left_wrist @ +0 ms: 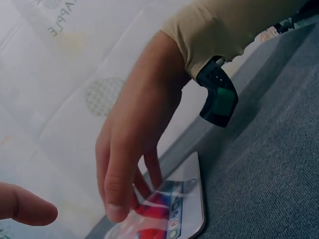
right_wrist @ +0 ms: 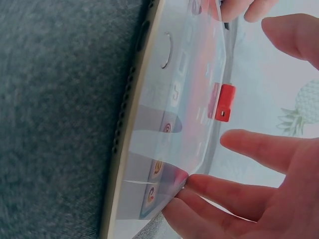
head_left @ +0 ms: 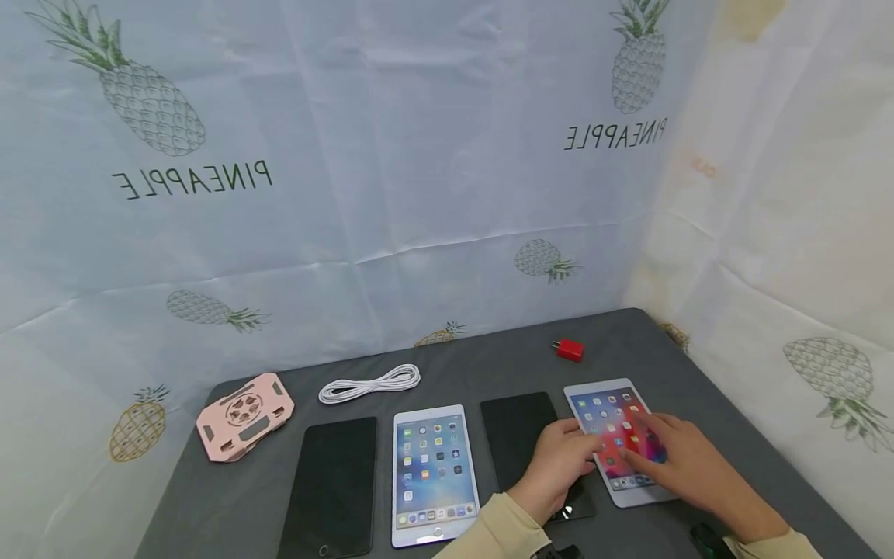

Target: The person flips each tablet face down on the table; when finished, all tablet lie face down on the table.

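A white tablet with a lit screen and red and blue wallpaper lies at the right of the table. My right hand is at its right side; in the right wrist view, two fingertips touch the tablet's edge while the thumb stays raised above. At the opposite edge, the fingertips of my left hand meet the tablet's side, fingers fairly straight. Below my left forearm and hand, a black tablet is partly covered. The left wrist view shows my right hand bent over the screen.
Left of the black tablet lie a lit white tablet and another dark one. Behind them are a coiled white cable and a pink case-like object. A red charger plug sits at the back; pineapple-print curtains border the table.
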`<state>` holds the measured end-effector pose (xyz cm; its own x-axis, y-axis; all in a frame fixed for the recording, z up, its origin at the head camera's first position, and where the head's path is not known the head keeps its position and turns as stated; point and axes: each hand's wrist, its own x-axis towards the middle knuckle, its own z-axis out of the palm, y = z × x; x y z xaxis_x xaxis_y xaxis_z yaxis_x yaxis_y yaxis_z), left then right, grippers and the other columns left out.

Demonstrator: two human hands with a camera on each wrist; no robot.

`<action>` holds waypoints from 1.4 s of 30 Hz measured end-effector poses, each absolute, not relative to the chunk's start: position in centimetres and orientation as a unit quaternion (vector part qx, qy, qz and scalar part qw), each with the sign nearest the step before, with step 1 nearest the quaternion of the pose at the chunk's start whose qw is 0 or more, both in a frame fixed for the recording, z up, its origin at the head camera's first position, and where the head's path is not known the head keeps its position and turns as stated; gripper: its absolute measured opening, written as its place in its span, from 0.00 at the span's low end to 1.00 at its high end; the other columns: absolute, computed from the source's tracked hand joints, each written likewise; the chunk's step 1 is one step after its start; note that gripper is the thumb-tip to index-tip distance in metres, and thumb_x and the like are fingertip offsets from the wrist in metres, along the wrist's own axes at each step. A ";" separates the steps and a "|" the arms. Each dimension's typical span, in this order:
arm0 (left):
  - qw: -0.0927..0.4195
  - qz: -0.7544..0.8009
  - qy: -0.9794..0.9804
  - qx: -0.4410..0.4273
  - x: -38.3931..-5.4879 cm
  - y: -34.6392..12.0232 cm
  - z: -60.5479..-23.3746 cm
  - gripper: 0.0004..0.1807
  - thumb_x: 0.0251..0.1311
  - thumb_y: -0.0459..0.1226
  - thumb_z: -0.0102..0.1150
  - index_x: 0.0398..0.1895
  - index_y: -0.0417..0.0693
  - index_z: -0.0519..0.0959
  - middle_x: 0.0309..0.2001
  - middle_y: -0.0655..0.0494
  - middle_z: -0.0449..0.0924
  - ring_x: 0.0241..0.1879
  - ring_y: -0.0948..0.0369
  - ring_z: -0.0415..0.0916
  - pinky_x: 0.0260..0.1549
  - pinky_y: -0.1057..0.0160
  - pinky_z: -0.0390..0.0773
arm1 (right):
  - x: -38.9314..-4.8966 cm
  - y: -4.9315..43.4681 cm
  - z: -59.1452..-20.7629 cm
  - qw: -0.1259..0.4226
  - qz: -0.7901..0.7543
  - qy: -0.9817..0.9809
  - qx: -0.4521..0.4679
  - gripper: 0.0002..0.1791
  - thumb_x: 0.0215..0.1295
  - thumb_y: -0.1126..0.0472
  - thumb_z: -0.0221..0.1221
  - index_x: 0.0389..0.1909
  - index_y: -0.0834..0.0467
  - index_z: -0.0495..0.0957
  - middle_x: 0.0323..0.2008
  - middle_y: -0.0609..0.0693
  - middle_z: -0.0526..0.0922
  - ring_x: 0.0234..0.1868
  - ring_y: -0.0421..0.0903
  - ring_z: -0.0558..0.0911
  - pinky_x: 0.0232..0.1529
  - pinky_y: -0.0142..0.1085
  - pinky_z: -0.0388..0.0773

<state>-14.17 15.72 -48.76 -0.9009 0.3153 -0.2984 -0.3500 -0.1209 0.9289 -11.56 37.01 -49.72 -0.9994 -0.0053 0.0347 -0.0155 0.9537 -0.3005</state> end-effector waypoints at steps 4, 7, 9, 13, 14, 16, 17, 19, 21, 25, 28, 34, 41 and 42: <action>0.220 0.758 0.614 -0.014 -14.1 15.6 -48.7 0.31 0.58 0.28 0.63 0.67 0.28 0.75 0.53 0.43 0.89 0.42 0.56 0.83 0.54 0.45 0.88 | -11.5 36.8 -49.8 0.010 0.155 -0.988 0.001 0.52 0.62 0.27 0.67 0.72 0.66 0.76 0.61 0.74 0.82 0.59 0.75 0.81 0.57 0.73 0.80; 0.214 0.769 0.602 -0.015 -14.0 15.6 -48.6 0.35 0.57 0.27 0.62 0.71 0.26 0.70 0.57 0.41 0.88 0.46 0.54 0.86 0.54 0.46 0.88 | -11.5 36.8 -49.8 0.011 0.157 -0.987 0.001 0.52 0.63 0.27 0.66 0.72 0.65 0.76 0.62 0.73 0.82 0.60 0.75 0.81 0.57 0.74 0.79; 0.210 0.775 0.596 -0.017 -13.9 15.7 -48.4 0.36 0.56 0.26 0.62 0.72 0.26 0.69 0.58 0.40 0.87 0.48 0.53 0.87 0.54 0.47 0.88 | -11.5 36.8 -49.8 0.010 0.161 -0.987 -0.001 0.52 0.63 0.27 0.65 0.72 0.64 0.76 0.63 0.73 0.81 0.60 0.76 0.80 0.57 0.74 0.78; 0.200 0.783 0.588 -0.028 -13.9 15.9 -48.2 0.35 0.54 0.25 0.61 0.70 0.29 0.71 0.58 0.41 0.86 0.48 0.53 0.87 0.47 0.48 0.88 | -11.5 36.7 -49.7 0.002 0.167 -0.986 -0.008 0.52 0.63 0.25 0.65 0.73 0.63 0.75 0.63 0.74 0.81 0.60 0.77 0.80 0.57 0.74 0.78; 0.198 0.786 0.585 -0.032 -13.8 15.9 -48.2 0.35 0.53 0.25 0.61 0.70 0.30 0.72 0.57 0.41 0.86 0.47 0.53 0.87 0.45 0.48 0.88 | -11.5 36.7 -49.7 0.001 0.171 -0.985 -0.009 0.52 0.63 0.26 0.65 0.73 0.63 0.75 0.63 0.74 0.81 0.60 0.77 0.80 0.57 0.74 0.78; 0.195 0.795 0.573 -0.040 -13.8 16.0 -48.1 0.35 0.52 0.24 0.61 0.69 0.30 0.73 0.56 0.42 0.85 0.45 0.53 0.86 0.44 0.46 0.89 | -11.5 36.6 -49.7 0.001 0.175 -0.985 -0.010 0.52 0.63 0.26 0.65 0.73 0.64 0.76 0.63 0.75 0.81 0.58 0.76 0.80 0.56 0.74 0.79; 0.195 0.800 0.566 -0.043 -13.8 16.0 -48.1 0.35 0.52 0.24 0.61 0.69 0.31 0.72 0.56 0.41 0.85 0.44 0.53 0.85 0.45 0.45 0.90 | -11.5 36.5 -49.7 0.001 0.177 -0.984 -0.011 0.52 0.63 0.26 0.65 0.72 0.65 0.75 0.62 0.75 0.81 0.58 0.76 0.80 0.56 0.73 0.79; 0.197 0.808 0.554 -0.045 -13.9 16.0 -48.0 0.35 0.53 0.24 0.61 0.70 0.30 0.71 0.56 0.41 0.85 0.42 0.53 0.84 0.46 0.43 0.91 | -11.5 36.4 -49.7 0.001 0.180 -0.984 -0.011 0.52 0.64 0.26 0.65 0.72 0.66 0.75 0.62 0.75 0.81 0.57 0.76 0.80 0.56 0.73 0.79; 0.201 0.814 0.544 -0.045 -13.9 16.0 -47.9 0.36 0.54 0.24 0.60 0.71 0.29 0.70 0.56 0.41 0.84 0.41 0.53 0.84 0.47 0.42 0.91 | -11.5 36.2 -49.6 -0.003 0.182 -0.983 -0.014 0.53 0.64 0.26 0.64 0.73 0.66 0.74 0.62 0.76 0.80 0.57 0.76 0.80 0.56 0.73 0.79; 0.208 0.818 0.535 -0.045 -13.9 15.9 -47.9 0.36 0.55 0.23 0.60 0.72 0.28 0.69 0.56 0.40 0.84 0.42 0.52 0.84 0.48 0.43 0.91 | -11.6 35.8 -49.3 -0.017 0.185 -0.982 -0.018 0.54 0.64 0.26 0.64 0.73 0.67 0.74 0.63 0.76 0.79 0.58 0.77 0.79 0.57 0.73 0.79; 0.211 0.819 0.533 -0.041 -14.0 15.9 -47.8 0.37 0.55 0.23 0.60 0.72 0.28 0.68 0.57 0.39 0.83 0.44 0.52 0.84 0.50 0.42 0.90 | -11.8 35.7 -49.0 -0.032 0.186 -0.982 -0.025 0.55 0.65 0.25 0.62 0.74 0.68 0.73 0.63 0.77 0.79 0.59 0.77 0.79 0.58 0.73 0.79; 0.218 0.821 0.527 -0.026 -14.1 15.8 -47.8 0.39 0.53 0.23 0.59 0.74 0.28 0.66 0.54 0.38 0.85 0.42 0.53 0.87 0.52 0.40 0.89 | -11.9 35.2 -48.7 -0.033 0.183 -0.982 -0.030 0.55 0.66 0.26 0.62 0.73 0.70 0.73 0.62 0.77 0.80 0.58 0.76 0.81 0.59 0.72 0.79; 0.225 0.824 0.521 -0.007 -14.2 15.5 -47.4 0.37 0.57 0.25 0.58 0.74 0.29 0.66 0.58 0.37 0.87 0.48 0.47 0.89 0.55 0.38 0.87 | -12.0 33.5 -47.9 0.004 0.180 -0.983 -0.019 0.53 0.62 0.27 0.68 0.70 0.69 0.76 0.60 0.76 0.82 0.56 0.73 0.83 0.57 0.68 0.82; 0.225 0.823 0.521 -0.005 -14.2 15.5 -47.4 0.37 0.57 0.25 0.58 0.74 0.29 0.66 0.58 0.37 0.87 0.49 0.47 0.89 0.55 0.39 0.87 | -12.0 33.3 -47.8 0.011 0.178 -0.984 -0.016 0.52 0.61 0.28 0.69 0.69 0.69 0.77 0.60 0.75 0.83 0.55 0.72 0.84 0.56 0.68 0.83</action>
